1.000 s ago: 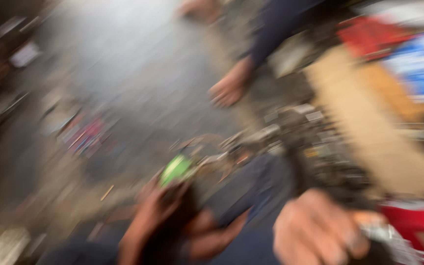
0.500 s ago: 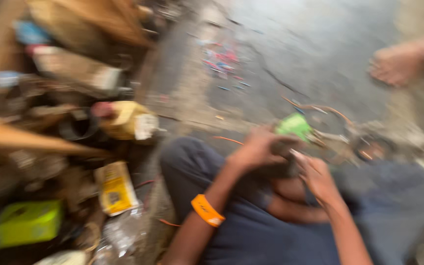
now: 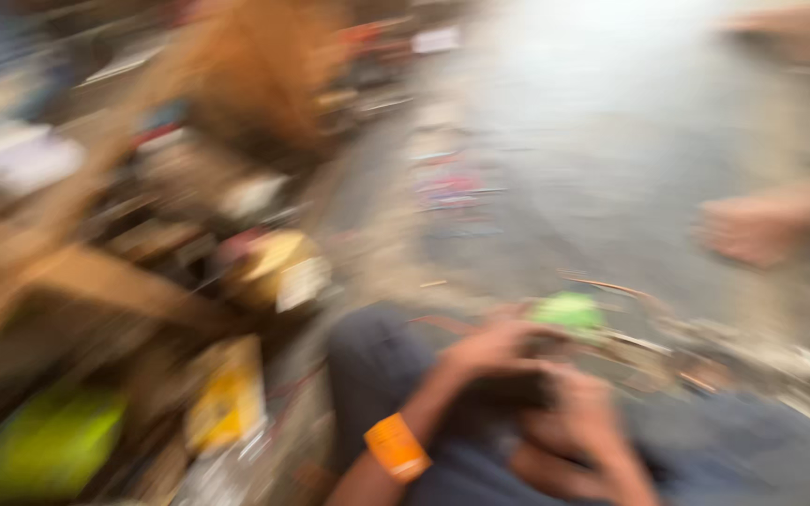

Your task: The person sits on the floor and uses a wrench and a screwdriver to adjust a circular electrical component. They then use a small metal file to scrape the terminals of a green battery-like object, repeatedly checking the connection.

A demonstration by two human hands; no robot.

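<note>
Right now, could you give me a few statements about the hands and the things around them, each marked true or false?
1. The left hand and right hand are together on a dark object. True.
2. The left wrist wears a blue band. False: the band is orange.
3. A green thing sits just beyond the hands. True.
4. The clutter is on the right. False: the clutter is piled on the left; grey floor lies to the right.
5. The picture is sharp. False: it is heavily blurred.
</note>
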